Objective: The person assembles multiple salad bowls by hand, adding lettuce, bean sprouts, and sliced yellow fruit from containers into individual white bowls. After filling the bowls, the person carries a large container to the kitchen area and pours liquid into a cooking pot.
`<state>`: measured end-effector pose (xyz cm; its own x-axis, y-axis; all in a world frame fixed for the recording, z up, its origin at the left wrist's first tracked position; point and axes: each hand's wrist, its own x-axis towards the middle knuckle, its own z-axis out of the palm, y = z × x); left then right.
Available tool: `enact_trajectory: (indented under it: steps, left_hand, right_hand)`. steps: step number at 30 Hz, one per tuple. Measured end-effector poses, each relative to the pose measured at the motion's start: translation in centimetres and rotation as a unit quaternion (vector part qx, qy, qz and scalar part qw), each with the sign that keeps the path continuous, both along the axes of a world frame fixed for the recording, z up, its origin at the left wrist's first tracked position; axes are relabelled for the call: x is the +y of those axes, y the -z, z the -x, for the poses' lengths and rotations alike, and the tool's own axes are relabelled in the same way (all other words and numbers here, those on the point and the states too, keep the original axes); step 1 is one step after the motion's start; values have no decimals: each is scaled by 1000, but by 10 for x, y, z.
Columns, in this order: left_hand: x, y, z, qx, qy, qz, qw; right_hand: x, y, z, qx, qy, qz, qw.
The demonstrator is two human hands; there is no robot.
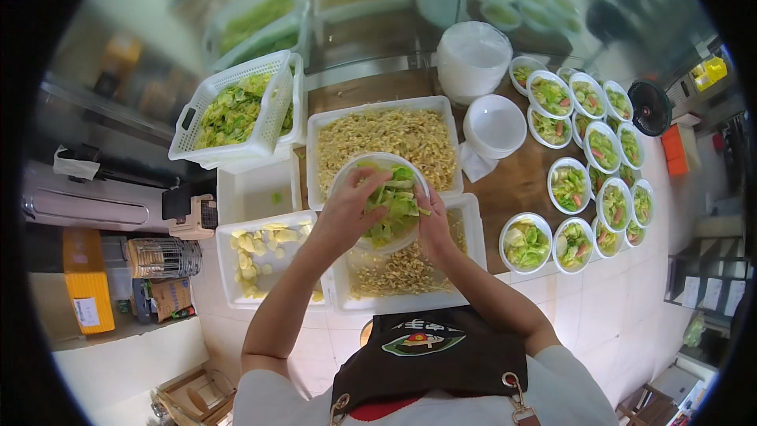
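Above two trays of sprouts, the right hand grips the side of a white bowl, fingers wrapped near its rim. The left hand rests on the lettuce inside, fingers loosely spread; whether they pinch any leaves, I cannot tell. The bowl looks light and thin, best supported low; the leaves seem soft, easily bruised, perhaps slippery.

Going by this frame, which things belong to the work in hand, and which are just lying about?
Work in hand: held bowl, leafy greens, white perforated basket, pale shredded food, yellowish pieces, stacked bowls, filled bowls.

Apparently just lying about: yellow-orange box, wire rack, orange box at right.
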<state>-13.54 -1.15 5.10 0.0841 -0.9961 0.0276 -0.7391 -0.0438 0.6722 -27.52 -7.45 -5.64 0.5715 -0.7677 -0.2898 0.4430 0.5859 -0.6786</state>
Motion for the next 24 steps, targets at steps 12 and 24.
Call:
enact_trajectory:
  steps: [12,24]
  left_hand:
    - [-2,-23,-20,347,-233,113,901]
    - [-14,-33,-257,-248,-293,130,914]
  right_hand:
    - [-17,2,58,40,-10,38,998]
    - [-14,5,34,29,0,13,1000]
